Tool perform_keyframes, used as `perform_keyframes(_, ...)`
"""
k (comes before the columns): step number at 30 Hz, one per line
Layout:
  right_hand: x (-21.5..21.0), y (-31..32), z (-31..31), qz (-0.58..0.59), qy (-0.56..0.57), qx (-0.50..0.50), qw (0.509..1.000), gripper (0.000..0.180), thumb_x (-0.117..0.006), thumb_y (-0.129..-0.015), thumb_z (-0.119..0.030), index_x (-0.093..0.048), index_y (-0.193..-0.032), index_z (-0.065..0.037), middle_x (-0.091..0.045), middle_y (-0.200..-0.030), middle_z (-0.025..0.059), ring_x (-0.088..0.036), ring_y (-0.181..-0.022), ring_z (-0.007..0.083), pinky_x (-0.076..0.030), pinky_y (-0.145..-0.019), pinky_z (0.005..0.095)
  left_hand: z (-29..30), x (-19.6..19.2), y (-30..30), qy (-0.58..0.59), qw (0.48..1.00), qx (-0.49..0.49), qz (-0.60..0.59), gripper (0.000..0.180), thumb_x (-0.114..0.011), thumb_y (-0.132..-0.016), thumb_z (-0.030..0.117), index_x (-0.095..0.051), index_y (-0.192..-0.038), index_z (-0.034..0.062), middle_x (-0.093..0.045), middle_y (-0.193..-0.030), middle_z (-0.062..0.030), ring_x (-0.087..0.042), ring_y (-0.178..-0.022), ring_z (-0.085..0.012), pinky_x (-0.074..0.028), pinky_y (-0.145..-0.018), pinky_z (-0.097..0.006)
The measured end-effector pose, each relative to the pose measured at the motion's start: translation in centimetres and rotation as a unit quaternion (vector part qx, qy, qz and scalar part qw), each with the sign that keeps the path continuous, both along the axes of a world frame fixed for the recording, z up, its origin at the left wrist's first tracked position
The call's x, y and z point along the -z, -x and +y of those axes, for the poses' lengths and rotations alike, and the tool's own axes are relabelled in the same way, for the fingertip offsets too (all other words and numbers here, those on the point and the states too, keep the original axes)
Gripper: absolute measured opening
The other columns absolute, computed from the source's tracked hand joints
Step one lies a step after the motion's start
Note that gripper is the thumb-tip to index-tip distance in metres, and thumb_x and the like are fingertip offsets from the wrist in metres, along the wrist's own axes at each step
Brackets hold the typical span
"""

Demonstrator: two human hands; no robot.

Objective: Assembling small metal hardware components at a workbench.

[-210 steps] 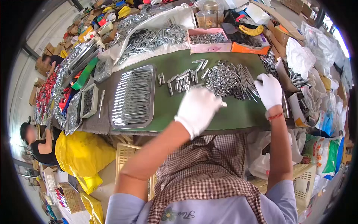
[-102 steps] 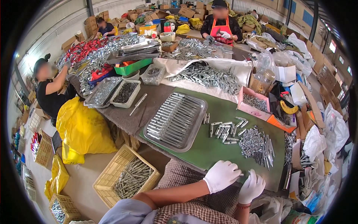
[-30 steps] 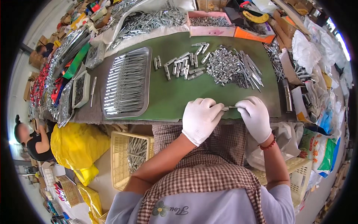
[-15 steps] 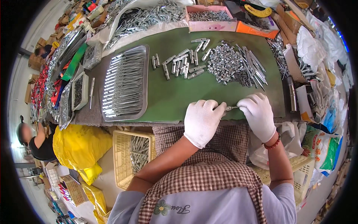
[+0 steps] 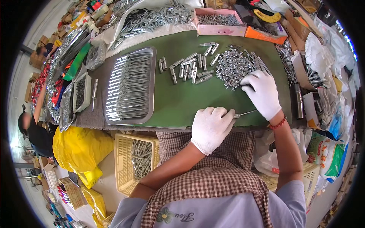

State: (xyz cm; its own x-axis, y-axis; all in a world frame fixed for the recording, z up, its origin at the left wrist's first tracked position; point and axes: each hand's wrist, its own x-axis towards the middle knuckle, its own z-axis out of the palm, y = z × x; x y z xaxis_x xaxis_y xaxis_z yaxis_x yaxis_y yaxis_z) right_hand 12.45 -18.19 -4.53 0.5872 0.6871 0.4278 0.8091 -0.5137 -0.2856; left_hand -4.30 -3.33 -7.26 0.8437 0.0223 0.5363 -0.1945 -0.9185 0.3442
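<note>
My left hand (image 5: pixel 211 130), in a white glove, is closed at the front edge of the green work surface. A thin metal rod (image 5: pixel 247 113) with a thicker end sticks out of its fingers to the right. My right hand (image 5: pixel 263 94), also gloved, is farther forward with curled fingers at the near right edge of a heap of small shiny metal pieces (image 5: pixel 231 68). Whatever its fingertips hold is hidden. Beyond that hand lie several long metal rods (image 5: pixel 258 62), partly covered by it. Left of the heap are loose short metal cylinders (image 5: pixel 190 68).
A metal tray (image 5: pixel 151 87) of rods in rows lies left. Behind are a pile of metal cylinders (image 5: pixel 156 22), a pink box (image 5: pixel 219 29) and an orange box (image 5: pixel 266 35). A dark-handled tool (image 5: pixel 298 98) lies right. Below stands a cream basket (image 5: pixel 123 167). Another person (image 5: pixel 36 133) is far left.
My right hand has left the left hand and moved forward to the heap of small pieces. The left hand keeps the rod, whose thin shaft now shows. The view has shifted slightly.
</note>
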Motion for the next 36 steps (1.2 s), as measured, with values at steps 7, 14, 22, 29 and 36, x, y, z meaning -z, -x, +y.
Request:
perform_keyframes(7,-0.7,0.5,0.5,-0.097,0.131,-0.032,0.986,0.006,-0.070,-0.084,-0.015,-0.066,-0.088,-0.012,-0.064,-0.095,0.0044,-0.061,-0.092,0.0268,-0.048,-0.081,0.0424,0.1,0.2,0.1,0.010,1.000,0.003,0.012,0.024,-0.077,-0.081,0.021,-0.073,-0.103,0.0158,-0.057,-0.082,0.0009,-0.060,-0.070,-0.0217,-0.046,-0.064,-0.039)
perform_keyframes(14,-0.7,0.8,0.5,-0.114,0.130,-0.059,0.983,0.008,-0.069,-0.083,-0.014,-0.065,-0.089,-0.011,-0.063,-0.099,0.0040,-0.062,-0.096,0.0248,-0.048,-0.085,0.0409,0.2,0.2,0.2,0.004,1.000,-0.001,0.005,0.023,-0.077,-0.081,0.022,-0.073,-0.103,0.0160,-0.057,-0.083,0.0006,-0.060,-0.071,-0.0220,-0.047,-0.065,-0.039)
perform_keyframes(22,-1.3,2.3,0.2,-0.177,0.056,-0.062,0.981,0.009,-0.065,-0.087,-0.010,-0.061,-0.095,-0.009,-0.064,-0.099,0.0059,-0.062,-0.096,0.0276,-0.047,-0.085,0.0427,0.1,0.3,0.2,0.003,1.000,-0.002,0.001,0.023,-0.077,-0.081,0.023,-0.073,-0.102,0.0154,-0.058,-0.083,0.0005,-0.061,-0.072,-0.0218,-0.048,-0.065,-0.039)
perform_keyframes(29,-1.0,4.4,-2.2,0.035,0.014,-0.035,0.999,0.012,-0.064,-0.088,-0.005,-0.063,-0.098,-0.011,-0.065,-0.092,0.0083,-0.062,-0.090,0.0337,-0.048,-0.082,0.0441,0.2,0.4,-0.1,0.003,1.000,0.002,0.016,0.025,-0.077,-0.080,0.024,-0.073,-0.103,0.0152,-0.059,-0.085,0.0002,-0.062,-0.072,-0.0225,-0.049,-0.064,-0.039)
perform_keyframes(36,-1.5,3.7,0.7,0.015,0.001,-0.062,0.998,0.010,-0.068,-0.082,-0.007,-0.072,-0.090,-0.011,-0.067,-0.090,0.0062,-0.063,-0.088,0.0302,-0.050,-0.081,0.0427,0.3,0.4,0.2,0.001,1.000,-0.002,-0.004,0.025,-0.077,-0.080,0.025,-0.073,-0.104,0.0154,-0.059,-0.087,-0.0001,-0.062,-0.075,-0.0225,-0.049,-0.065,-0.039)
